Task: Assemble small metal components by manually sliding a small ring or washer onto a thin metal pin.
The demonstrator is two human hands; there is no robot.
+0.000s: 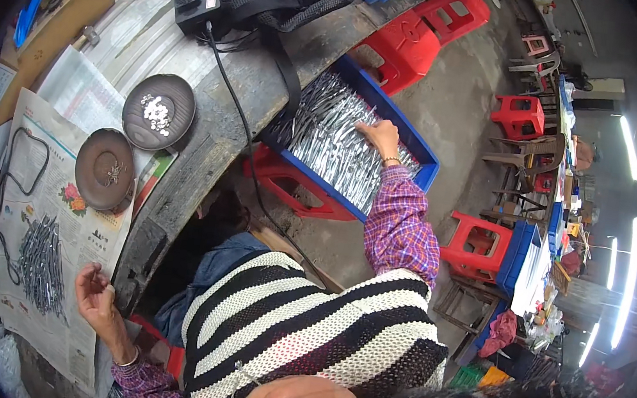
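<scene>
A blue plastic crate [404,114] full of thin, silvery metal pieces [334,134] rests on a red stool to the right of the workbench. Over the crate, my right hand [382,137] reaches down with its fingers closed on the pieces; exactly what lies in the fingertips is hidden. My left hand [96,299] hovers at the bench edge, palm up, fingers loosely curled and apart, holding nothing. Beside it, a pile of similar dark-silver metal pieces [42,266] lies on a newspaper [80,329]. One brown round dish [181,97] holds small white bits; another brown dish [93,173] has small silvery bits.
A black adapter [197,6] trails a cable [239,103] over the bench edge toward the floor. Black mesh cloth [293,7] lies at the far end. Red stools [398,51] stand beyond the crate. More stools, chairs and crates line the right side.
</scene>
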